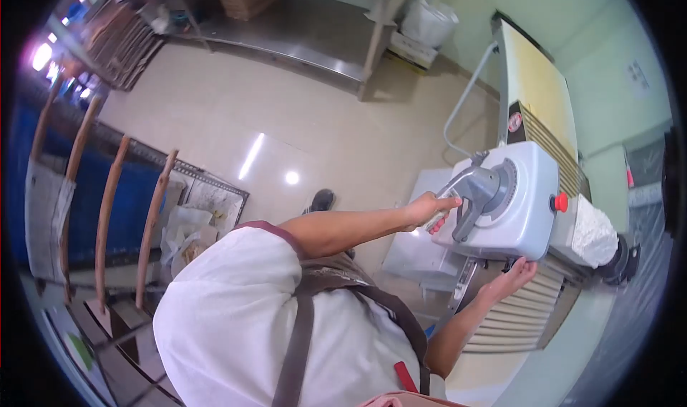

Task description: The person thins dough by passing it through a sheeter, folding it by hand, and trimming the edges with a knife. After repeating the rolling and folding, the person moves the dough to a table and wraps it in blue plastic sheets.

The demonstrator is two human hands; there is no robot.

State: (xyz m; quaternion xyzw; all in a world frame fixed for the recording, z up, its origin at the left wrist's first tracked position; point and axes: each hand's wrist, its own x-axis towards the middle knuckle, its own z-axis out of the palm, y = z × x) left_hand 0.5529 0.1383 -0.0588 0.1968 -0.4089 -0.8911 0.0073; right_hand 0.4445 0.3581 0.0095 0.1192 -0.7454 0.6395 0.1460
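Observation:
A dough sheeter (526, 160) with a white rounded housing stands to my right. On its side is a grey round dial with a lever (470, 192). My left hand (429, 212) is closed around the lever's handle, with the arm stretched across in front of me. My right hand (509, 279) is at the housing's near lower edge, beside a small black part (509, 265). Its fingers reach toward the edge, partly bent, and nothing shows held in them. A red button (559, 203) sticks out of the housing's right side.
Ribbed guards (512, 317) flank the housing, and a raised pale conveyor bed (537, 85) extends beyond it. A white floury block (594, 235) is at the right. A steel table (286, 38) stands across the floor. Wooden poles (111, 206) and a metal-edged rack are at left.

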